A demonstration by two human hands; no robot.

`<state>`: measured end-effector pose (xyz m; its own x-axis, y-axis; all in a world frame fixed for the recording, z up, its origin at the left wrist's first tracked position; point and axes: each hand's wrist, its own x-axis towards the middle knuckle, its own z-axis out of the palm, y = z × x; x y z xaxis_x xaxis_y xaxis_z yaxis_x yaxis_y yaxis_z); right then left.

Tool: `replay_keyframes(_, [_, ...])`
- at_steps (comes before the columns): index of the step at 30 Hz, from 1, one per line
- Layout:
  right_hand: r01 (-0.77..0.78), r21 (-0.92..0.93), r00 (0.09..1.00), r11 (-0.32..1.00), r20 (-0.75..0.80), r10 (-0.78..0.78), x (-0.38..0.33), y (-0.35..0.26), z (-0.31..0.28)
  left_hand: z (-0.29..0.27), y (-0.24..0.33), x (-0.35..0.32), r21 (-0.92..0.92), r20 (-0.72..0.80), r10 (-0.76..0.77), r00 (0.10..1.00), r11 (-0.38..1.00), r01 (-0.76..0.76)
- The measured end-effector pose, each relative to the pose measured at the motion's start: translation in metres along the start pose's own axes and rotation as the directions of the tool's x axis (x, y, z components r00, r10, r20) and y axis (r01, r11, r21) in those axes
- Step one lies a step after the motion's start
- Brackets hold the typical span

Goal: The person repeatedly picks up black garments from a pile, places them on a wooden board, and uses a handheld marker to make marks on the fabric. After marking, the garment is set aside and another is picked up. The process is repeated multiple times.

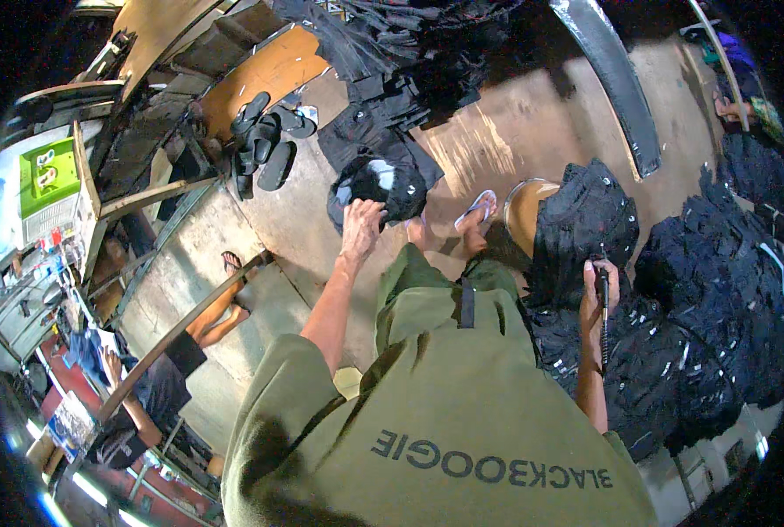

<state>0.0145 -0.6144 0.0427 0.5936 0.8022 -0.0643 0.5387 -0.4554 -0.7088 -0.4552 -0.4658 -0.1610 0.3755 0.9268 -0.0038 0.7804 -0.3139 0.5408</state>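
Observation:
My left hand (361, 230) has its fingers curled closed at the near edge of a round black cloth bundle (394, 195) with pale patches on its top. It appears to grip that edge, though the fingertips are partly hidden. Out to the right, my right hand (604, 279) is closed around a slim black pen-like tool (604, 325) whose lower length looks coiled. Directly beside that hand is a stack of folded black garments (588, 215), resting on a round tan-topped stool (530, 209).
Large black garment heaps (717, 299) fill the right. More black garments (379, 132) lie ahead, near several dark sandals (269, 140). A long padded black bench (616, 88) extends at upper right. Another person (168, 373) works at left behind a wooden rail (177, 334).

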Motion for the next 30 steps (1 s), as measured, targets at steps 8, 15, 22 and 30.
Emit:
replay_keyframes(8, [0.057,0.028,0.998,0.998,0.004,-0.057,-0.048,-0.028,0.022,-0.010,-0.144,0.073,-0.241,-0.081,-0.305,0.949,0.930,0.278])
replay_keyframes(15, [-0.151,-0.012,0.989,0.988,-0.002,0.151,-0.084,-0.013,0.013,-0.006,-0.171,0.097,0.000,-0.539,-0.486,0.687,0.816,0.578])
replay_keyframes(22, [-0.366,0.041,0.812,0.930,-0.473,0.341,-0.078,0.075,-0.031,0.099,-0.037,0.048,0.013,0.507,-0.235,0.829,0.964,0.265])
replay_keyframes(30, [-0.517,0.161,0.605,0.841,-0.627,0.492,0.063,0.239,-0.019,0.149,0.162,0.147,-0.308,0.830,0.197,0.522,0.942,0.135])
